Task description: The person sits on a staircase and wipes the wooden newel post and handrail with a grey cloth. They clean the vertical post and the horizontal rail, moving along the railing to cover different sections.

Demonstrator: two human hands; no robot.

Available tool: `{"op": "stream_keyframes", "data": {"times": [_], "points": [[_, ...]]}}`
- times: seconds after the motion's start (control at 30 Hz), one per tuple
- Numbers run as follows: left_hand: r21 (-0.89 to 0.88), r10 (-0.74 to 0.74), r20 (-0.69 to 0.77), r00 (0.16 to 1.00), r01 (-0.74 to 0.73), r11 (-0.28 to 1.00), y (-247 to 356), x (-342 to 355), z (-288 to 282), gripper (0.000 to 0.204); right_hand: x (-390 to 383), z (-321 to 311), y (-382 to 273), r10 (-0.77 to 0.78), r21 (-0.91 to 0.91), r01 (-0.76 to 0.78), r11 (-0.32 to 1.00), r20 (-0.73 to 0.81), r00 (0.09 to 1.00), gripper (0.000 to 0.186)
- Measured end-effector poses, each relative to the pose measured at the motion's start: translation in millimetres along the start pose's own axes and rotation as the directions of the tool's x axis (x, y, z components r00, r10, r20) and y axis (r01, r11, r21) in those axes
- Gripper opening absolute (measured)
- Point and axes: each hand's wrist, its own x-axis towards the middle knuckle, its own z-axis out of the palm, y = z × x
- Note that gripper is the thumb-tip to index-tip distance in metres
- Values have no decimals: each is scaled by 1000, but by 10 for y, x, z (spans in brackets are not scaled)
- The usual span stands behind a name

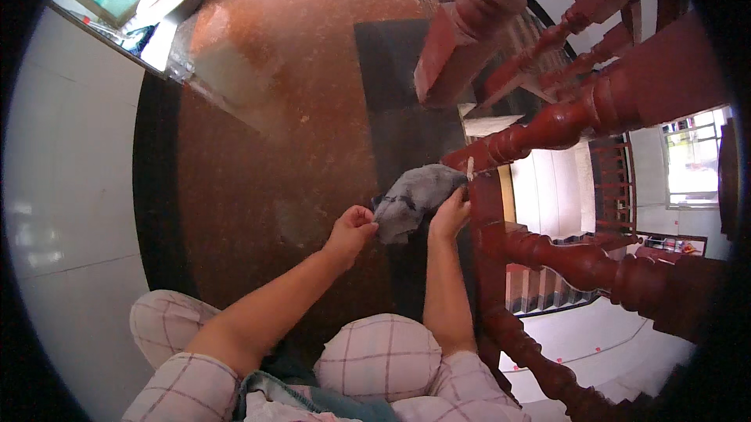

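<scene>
Above the brown floor's black edge (411,136), left hand (348,238) and right hand (450,216) are grasping crumpled grey cloth (415,193), its slack folds perhaps inviting slips.

The head view looks from the person's own head, steeply down to the reddish-brown speckled floor (266,125). The white checked trouser knee (379,355) is near; the bare left hand (350,237) and bare right hand (450,215) are farther. The wide lens curves the black floor border (159,187).
</scene>
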Motion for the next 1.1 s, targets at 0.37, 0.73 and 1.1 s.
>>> {"op": "stream_keyframes", "data": {"times": [0.37, 0.73, 1.1], "points": [[172, 137, 134, 981, -159, 972, -212, -92, 319, 17, 844, -36, 643, 128, -544, -6, 839, 187, 974, 37], [184, -137, 165, 977, 106, 977, 98, -473, -461, 18, -515, 492, 48, 7, -495, 645, 583, 796, 605, 41], [149, 76, 51, 996, -82, 985, 46, -39, -257, 18, 448, 735, 177, -186, -626, 779, 41, 761, 622, 34]]}}
